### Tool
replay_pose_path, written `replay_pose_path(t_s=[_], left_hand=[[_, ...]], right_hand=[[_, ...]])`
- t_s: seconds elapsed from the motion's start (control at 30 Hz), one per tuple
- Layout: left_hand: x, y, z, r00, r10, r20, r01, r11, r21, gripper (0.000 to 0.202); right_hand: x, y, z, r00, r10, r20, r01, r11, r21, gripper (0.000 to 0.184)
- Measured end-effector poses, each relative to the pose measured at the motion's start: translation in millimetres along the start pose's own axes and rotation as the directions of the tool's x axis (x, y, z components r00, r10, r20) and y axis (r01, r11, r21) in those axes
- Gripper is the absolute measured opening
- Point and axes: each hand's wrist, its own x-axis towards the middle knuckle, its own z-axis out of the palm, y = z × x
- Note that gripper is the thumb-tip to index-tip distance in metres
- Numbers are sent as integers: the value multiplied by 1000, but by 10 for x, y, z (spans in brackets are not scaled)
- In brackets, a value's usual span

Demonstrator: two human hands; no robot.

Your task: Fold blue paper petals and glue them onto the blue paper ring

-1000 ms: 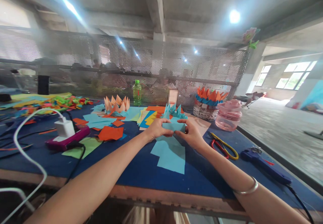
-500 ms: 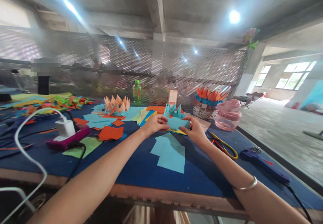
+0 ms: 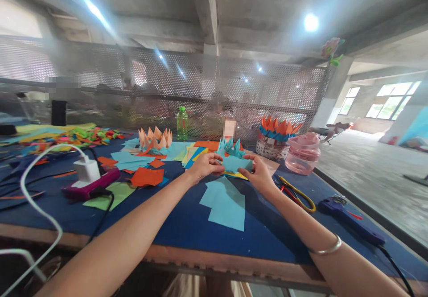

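Light-blue rectangular paper piece (image 3: 236, 163) pinched at opposite ends by left hand (image 3: 205, 165) and right hand (image 3: 260, 172). Flat pale-blue paper sheets (image 3: 227, 207) lie nearer the wearer on dark-blue table (image 3: 180, 228).

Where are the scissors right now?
In the head view, the scissors lie right of centre on the blue tabletop, between your right hand and the blue corded tool, nearer you than the pink container.

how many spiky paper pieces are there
3: peach one left, light blue one beyond the held paper, orange and blue one (counted together) right; more may be hidden.
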Motion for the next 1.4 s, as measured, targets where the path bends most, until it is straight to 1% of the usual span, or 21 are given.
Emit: replay_pose_path(t_s=[0.1, 0.17, 0.27, 0.37, 0.47, 0.63, 0.7, 0.87, 0.97, 1.17, 1.23, 1.27, 1.33, 1.4], left_hand=[[-22, 18, 17, 1000, 8, 17, -7, 1000, -7, 43], [-42, 26, 44, 998, 13, 55, -12, 1000, -3, 45], [-64, 17, 86, 995, 12, 104, -15, 999, 32, 35], [-64, -11, 109, 996, 3, 87, -10, 997, 83, 26], [-56, -27, 112, 998, -5, 70, -3, 993, 115, 27], [-56, -35, 111, 997, -14, 79, 5, 993, 115, 30], [-56, -47, 113, 996, -16, 89, 6, 994, 105, 31], [-42, -87, 110, 994, 0, 113, -12, 994, 110, 31], [-27, -100, 101, 992, 16, 128, -33, 991, 133, 27], [-1, -96, 93, 988, 36, 147, -64, 980, 188, 18], [4, -88, 86, 988, 41, 148, -71, 977, 203, 18], [6, -85, 79, 989, 43, 145, -73, 975, 209, 18], [12, -79, 55, 990, 44, 137, -73, 973, 218, 19], [22, -75, 19, 990, 46, 131, -74, 973, 221, 21]], right_hand=[[-11, -23, 2, 1000, -4, -1, 4, 1000, 18, 51], [-28, -51, 18, 1000, -10, 14, 10, 999, 38, 51], [-63, -94, 53, 998, -23, 56, 19, 997, 74, 50], [-90, -115, 79, 996, -32, 88, 22, 993, 113, 49], [-97, -109, 85, 994, -38, 101, 23, 989, 146, 48], [-93, -96, 87, 994, -23, 109, 3, 984, 180, 49], [-98, -102, 84, 994, -32, 103, 17, 990, 142, 50], [-118, -133, 66, 990, -141, 26, 143, 987, -67, 47], [-120, -138, 62, 988, -156, 19, 157, 982, -105, 47], [-114, -144, 67, 987, -161, 28, 163, 979, -124, 47], [-107, -135, 68, 989, -143, 30, 145, 984, -99, 48], [-102, -126, 67, 993, -112, 44, 115, 991, -68, 49], [-88, -104, 64, 995, -29, 101, 26, 999, 31, 53], [-73, -90, 55, 988, 32, 150, -53, 990, 133, 55]])
